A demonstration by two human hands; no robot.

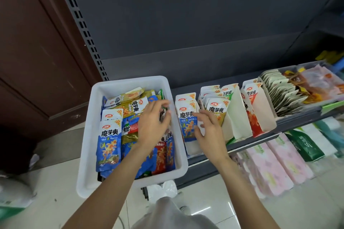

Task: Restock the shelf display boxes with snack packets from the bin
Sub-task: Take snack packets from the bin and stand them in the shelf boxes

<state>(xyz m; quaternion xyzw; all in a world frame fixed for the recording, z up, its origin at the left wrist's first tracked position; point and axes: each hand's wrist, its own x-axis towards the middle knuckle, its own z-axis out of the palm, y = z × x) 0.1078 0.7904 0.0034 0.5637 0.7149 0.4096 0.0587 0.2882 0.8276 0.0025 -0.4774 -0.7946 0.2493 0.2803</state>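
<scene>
A white plastic bin (87, 135) sits at the left end of the shelf, full of mixed snack packets (108, 141) in blue, yellow and red. My left hand (152, 126) hovers over the bin's right side, fingers loosely curled above the packets; whether it holds one I cannot tell. My right hand (208, 130) reaches to the nearest display box (193, 147), its fingers touching the blue packets (187, 122) standing in it. Further right stand a box of yellow packets (216, 111), a green-sided box (240, 117) and a red box (258, 113).
A clear tray (305, 106) of white sachets and orange snacks lies at the shelf's right end. Below the shelf, pink and green tissue packs (275, 163) fill a lower level. A brown door (37, 52) stands at left. The floor is glossy tile (214, 206).
</scene>
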